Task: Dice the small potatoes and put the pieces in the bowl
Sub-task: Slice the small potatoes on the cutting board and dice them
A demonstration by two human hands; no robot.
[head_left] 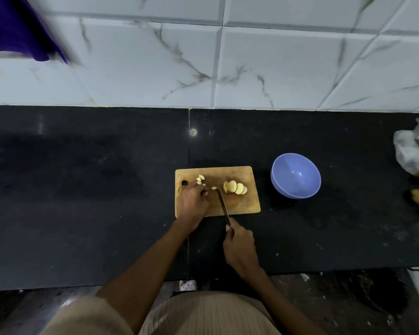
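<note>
Four potato slices (236, 187) lie fanned on the cutting board (242, 204), with a few diced pieces (200, 179) near its left end. The bowl (295, 175) on the bench (82, 189) appears empty. Your left hand (192, 201) has its fingers curled over a piece being cut; your right hand (238, 243) grips the knife (221, 201). Dicing is underway. Next, I judge, finish this piece, dice the slices, then transfer.
</note>
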